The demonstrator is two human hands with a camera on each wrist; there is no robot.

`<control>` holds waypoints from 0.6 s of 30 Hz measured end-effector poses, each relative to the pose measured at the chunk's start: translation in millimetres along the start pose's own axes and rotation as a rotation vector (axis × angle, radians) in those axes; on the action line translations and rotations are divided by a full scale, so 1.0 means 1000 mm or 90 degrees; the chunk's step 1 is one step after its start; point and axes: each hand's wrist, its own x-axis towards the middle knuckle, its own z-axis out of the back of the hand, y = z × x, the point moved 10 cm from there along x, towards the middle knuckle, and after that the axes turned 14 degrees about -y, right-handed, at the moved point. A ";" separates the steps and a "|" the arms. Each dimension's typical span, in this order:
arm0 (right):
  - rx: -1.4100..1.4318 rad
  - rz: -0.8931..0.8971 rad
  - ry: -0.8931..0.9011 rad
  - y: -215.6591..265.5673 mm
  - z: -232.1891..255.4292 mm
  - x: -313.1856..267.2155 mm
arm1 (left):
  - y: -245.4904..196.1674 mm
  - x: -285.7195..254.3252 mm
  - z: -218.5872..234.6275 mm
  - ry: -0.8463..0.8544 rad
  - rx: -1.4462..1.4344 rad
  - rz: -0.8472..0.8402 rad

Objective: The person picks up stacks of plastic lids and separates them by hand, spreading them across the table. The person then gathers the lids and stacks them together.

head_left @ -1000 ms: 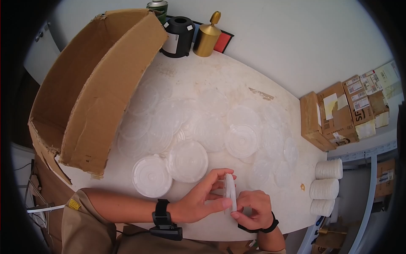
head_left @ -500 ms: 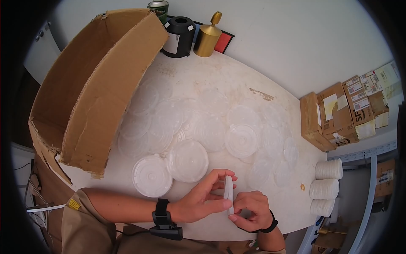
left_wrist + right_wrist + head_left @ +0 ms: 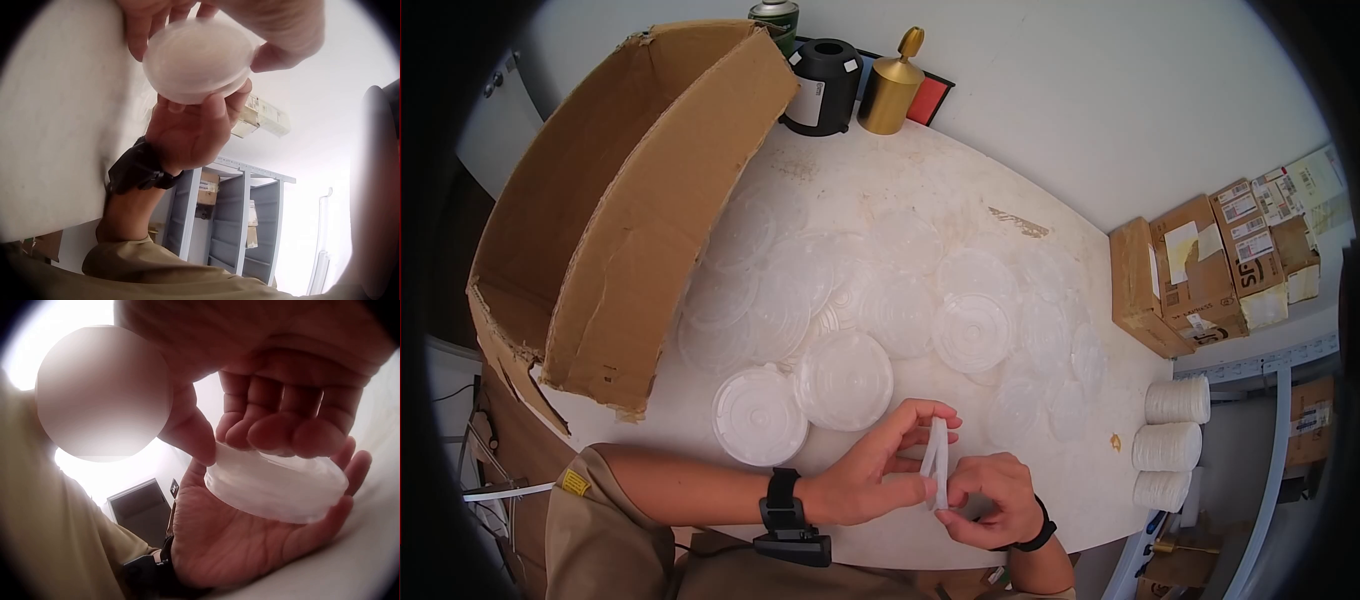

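Note:
Upright between my hands stands a small stack of translucent white plastic lids (image 3: 941,465), seen edge-on in the head view. My left hand (image 3: 865,487) grips it from the left, thumb on the near face and fingers round the far edge. My right hand (image 3: 998,500) pinches the near edge from the right with thumb and curled fingers. In the left wrist view the round face of a lid (image 3: 197,59) shows between both hands. The right wrist view shows the lid rim (image 3: 275,487) under my right fingertips, with my left palm (image 3: 231,544) behind it.
Two lid stacks (image 3: 760,415) (image 3: 844,381) lie left of my hands. Many loose lids (image 3: 975,333) spread over the white table. A tall cardboard box (image 3: 650,220) stands at left, a black canister (image 3: 822,90) and a gold canister (image 3: 889,95) behind. White stacks (image 3: 1177,400) line the right edge.
The held lids have shifted slightly left and tilted, with a narrow gap now showing between them. My right hand has moved a little left with them; the left hand stays nearly still.

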 end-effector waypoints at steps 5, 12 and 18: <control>-0.015 -0.013 -0.003 -0.003 0.003 -0.003 | -0.001 0.001 0.000 0.001 0.011 0.009; -0.001 -0.044 -0.002 -0.004 0.002 0.000 | -0.003 -0.002 -0.002 -0.014 0.041 0.017; 0.000 -0.057 -0.038 -0.014 0.004 -0.007 | -0.005 -0.002 -0.005 -0.009 0.083 -0.004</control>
